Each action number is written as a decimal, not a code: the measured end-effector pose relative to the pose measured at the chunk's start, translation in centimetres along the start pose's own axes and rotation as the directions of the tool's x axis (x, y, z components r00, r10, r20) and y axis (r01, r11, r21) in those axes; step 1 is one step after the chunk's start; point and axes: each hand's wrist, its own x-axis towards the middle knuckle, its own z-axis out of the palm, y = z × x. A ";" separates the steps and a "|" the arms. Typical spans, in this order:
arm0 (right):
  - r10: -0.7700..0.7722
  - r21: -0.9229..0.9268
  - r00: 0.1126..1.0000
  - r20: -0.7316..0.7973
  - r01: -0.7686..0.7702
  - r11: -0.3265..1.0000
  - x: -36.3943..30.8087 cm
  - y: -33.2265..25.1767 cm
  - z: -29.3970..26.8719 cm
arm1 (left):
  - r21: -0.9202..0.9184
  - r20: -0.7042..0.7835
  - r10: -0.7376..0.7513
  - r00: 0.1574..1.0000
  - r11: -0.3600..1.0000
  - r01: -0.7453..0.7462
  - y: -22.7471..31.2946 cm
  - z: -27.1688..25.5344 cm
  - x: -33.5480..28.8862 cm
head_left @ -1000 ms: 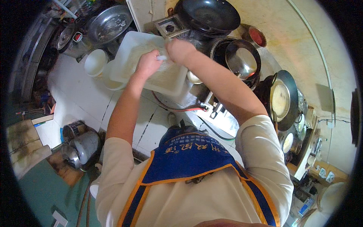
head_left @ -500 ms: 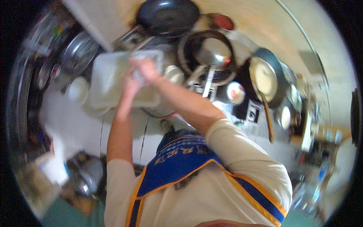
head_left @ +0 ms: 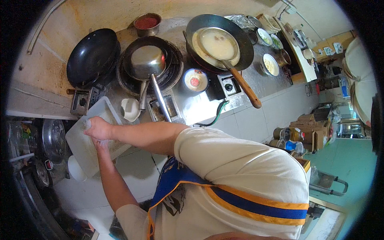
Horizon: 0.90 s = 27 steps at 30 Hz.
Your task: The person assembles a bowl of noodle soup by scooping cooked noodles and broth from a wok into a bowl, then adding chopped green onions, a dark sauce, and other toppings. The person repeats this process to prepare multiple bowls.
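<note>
Both my hands are together over a pale rectangular tub (head_left: pixel 113 147) at the left, between the stove counter and the dark shelving. My right hand (head_left: pixel 99 129) is closed on top, with a bit of whitish material showing at its fingers. Just below it my left hand (head_left: pixel 101 145) is closed too, its fingers mostly hidden, with more whitish stuff beside it. I cannot make out what they grip. A white spouted cup (head_left: pixel 131 110) stands on the counter by the tub's right corner. Against the tub's lower left side shows a round white container (head_left: pixel 76 168).
An empty black wok (head_left: pixel 93 56) leans at the back left. Stacked pans (head_left: pixel 148 62) have handles pointing toward me. A ladle (head_left: pixel 242 86) with a wooden handle projects from a wok (head_left: pixel 246 52) of creamy liquid. A patterned bowl (head_left: pixel 195 81) stands between.
The view has turned right, so the stove and tub appear farther left and the picture is sharper. My hands remain together over the tub.
</note>
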 end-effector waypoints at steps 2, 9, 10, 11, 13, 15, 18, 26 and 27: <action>-0.021 -0.088 1.000 0.013 0.022 0.996 0.2 0.4 -0.6 | 0.157 0.035 0.033 0.999 0.987 -0.038 -0.8 0.3 1.1; 0.110 -0.211 0.994 0.019 -0.104 0.972 -0.3 -0.6 -4.5 | 0.330 0.084 0.191 0.978 0.921 -0.208 -0.4 1.0 3.6; 0.062 -0.132 0.997 0.047 -0.055 0.990 -1.3 -1.3 -5.3 | 0.371 0.074 0.202 0.976 0.903 -0.215 0.0 0.8 3.4; -0.048 -0.218 0.998 0.048 0.057 0.974 -1.5 -2.5 -5.4 | 0.396 0.069 0.201 0.977 0.894 -0.211 0.8 0.4 3.0; 0.143 0.075 0.978 0.152 -0.155 0.985 -2.6 -4.2 -6.5 | 0.619 -0.057 0.164 0.985 0.780 -0.094 3.0 -0.8 1.6; 0.019 -0.011 0.991 0.132 -0.017 1.000 -2.0 -5.7 -7.6 | 0.574 -0.108 0.080 0.991 0.819 -0.004 6.5 -0.9 0.9; 0.053 0.055 0.996 0.077 -0.057 0.997 -1.0 -6.8 -9.0 | 0.573 -0.171 -0.097 0.980 0.799 0.180 12.0 -0.6 0.9; 0.000 -0.459 0.986 0.167 0.077 0.885 -2.0 -4.1 -10.2 | 0.433 -0.449 -0.157 0.879 0.822 0.369 13.2 -3.4 -1.9; 0.111 -0.591 0.954 0.278 0.079 0.803 -2.3 -3.6 -9.7 | 0.422 -0.428 -0.166 0.888 0.832 0.359 13.0 -3.7 -2.0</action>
